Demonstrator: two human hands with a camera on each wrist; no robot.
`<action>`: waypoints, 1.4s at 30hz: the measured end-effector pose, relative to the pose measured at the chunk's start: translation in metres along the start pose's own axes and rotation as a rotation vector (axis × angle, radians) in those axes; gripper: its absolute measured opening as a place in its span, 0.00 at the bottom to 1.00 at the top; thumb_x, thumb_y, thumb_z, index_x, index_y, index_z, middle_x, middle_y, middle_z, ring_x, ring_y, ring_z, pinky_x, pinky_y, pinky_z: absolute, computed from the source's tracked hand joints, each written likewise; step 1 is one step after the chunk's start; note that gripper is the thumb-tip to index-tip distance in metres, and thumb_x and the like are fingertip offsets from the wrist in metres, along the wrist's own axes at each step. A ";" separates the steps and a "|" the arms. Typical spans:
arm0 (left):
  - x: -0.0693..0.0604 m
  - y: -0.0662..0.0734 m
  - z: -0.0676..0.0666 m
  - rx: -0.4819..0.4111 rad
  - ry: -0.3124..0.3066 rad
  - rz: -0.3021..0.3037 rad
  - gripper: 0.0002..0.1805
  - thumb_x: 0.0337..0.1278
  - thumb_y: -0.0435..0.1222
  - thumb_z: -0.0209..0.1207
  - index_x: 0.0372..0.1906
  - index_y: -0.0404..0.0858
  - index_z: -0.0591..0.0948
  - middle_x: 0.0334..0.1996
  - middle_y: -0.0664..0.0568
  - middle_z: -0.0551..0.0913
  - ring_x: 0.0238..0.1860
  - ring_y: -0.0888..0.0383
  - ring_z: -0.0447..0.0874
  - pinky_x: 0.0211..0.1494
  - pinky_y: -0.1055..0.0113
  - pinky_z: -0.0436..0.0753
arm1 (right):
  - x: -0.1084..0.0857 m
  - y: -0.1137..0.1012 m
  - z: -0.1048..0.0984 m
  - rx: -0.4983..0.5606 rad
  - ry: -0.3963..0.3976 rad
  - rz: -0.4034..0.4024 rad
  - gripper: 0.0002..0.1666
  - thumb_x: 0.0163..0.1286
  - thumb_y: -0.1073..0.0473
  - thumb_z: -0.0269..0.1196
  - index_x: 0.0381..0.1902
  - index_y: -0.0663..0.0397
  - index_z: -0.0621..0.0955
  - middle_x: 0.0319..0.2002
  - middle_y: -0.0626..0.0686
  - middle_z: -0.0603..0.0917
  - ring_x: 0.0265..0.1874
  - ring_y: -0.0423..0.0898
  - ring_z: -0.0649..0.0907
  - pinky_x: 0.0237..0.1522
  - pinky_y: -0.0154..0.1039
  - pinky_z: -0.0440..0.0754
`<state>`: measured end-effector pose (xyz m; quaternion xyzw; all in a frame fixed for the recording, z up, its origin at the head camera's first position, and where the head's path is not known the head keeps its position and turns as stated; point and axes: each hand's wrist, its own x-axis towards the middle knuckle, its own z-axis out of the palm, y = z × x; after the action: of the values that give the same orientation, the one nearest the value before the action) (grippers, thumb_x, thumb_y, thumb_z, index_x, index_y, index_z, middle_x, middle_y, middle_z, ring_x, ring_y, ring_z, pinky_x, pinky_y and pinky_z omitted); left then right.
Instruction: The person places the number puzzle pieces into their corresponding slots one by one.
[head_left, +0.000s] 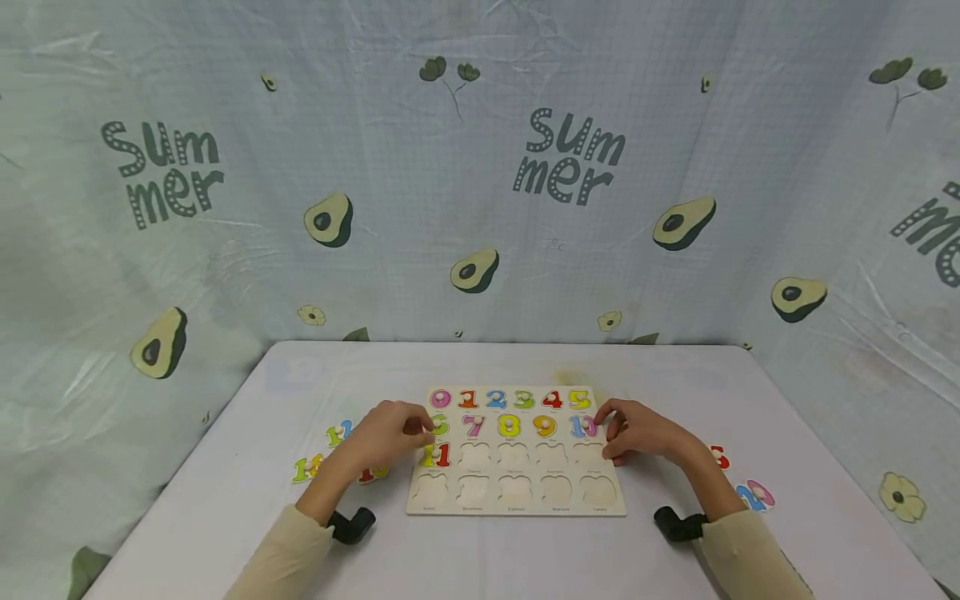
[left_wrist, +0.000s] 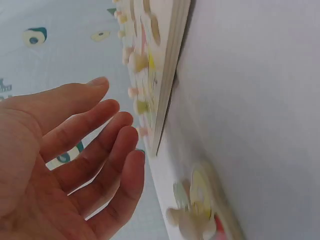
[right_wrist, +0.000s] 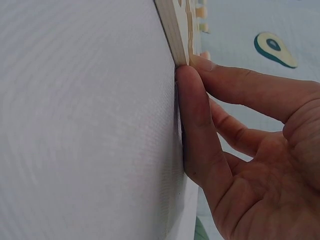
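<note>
A wooden number board (head_left: 517, 511) lies on the table, with colourful knobbed pieces 0 to 10 in its upper two rows and an 11 piece (head_left: 442, 455) at the left of the third row. Other recesses below show bare wood. My right hand (head_left: 641, 431) is at the right side; in the right wrist view, the thumb and a finger of that hand (right_wrist: 250, 125) pinch the board's edge (right_wrist: 172, 32). By the left edge (left_wrist: 170, 75), my left hand (left_wrist: 75, 155) has its fingers loosely spread and holds nothing.
Loose number pieces lie left of the board, among them one near the left forearm (head_left: 306, 468) and one farther back (head_left: 339, 432). Two more, a red one (head_left: 719, 457) and a blue-and-pink one (head_left: 756, 495), lie beyond the right forearm. A printed curtain hangs behind the table.
</note>
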<state>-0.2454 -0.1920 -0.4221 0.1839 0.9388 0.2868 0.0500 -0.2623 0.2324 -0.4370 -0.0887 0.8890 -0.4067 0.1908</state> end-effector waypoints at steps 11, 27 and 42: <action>-0.006 -0.042 -0.048 0.011 0.225 -0.046 0.09 0.67 0.39 0.66 0.46 0.39 0.87 0.38 0.51 0.88 0.40 0.56 0.81 0.45 0.62 0.80 | 0.002 -0.001 -0.005 -0.027 0.003 0.000 0.30 0.58 0.65 0.74 0.57 0.63 0.75 0.36 0.55 0.76 0.29 0.46 0.80 0.35 0.39 0.82; -0.021 -0.094 -0.073 -0.034 0.164 -0.227 0.13 0.64 0.41 0.67 0.44 0.33 0.87 0.36 0.46 0.86 0.36 0.54 0.79 0.38 0.64 0.79 | 0.004 0.001 -0.007 -0.017 0.003 -0.008 0.30 0.57 0.66 0.74 0.56 0.64 0.75 0.36 0.56 0.77 0.28 0.47 0.81 0.35 0.38 0.83; -0.024 -0.102 -0.061 -0.025 0.048 -0.319 0.11 0.58 0.38 0.72 0.39 0.34 0.87 0.32 0.49 0.84 0.34 0.55 0.77 0.37 0.65 0.77 | 0.007 0.005 -0.004 -0.025 0.008 -0.017 0.30 0.57 0.66 0.74 0.56 0.63 0.76 0.36 0.55 0.77 0.29 0.47 0.80 0.35 0.39 0.83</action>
<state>-0.2680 -0.3108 -0.4289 0.0247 0.9534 0.2914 0.0747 -0.2699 0.2362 -0.4404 -0.0969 0.8940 -0.3975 0.1827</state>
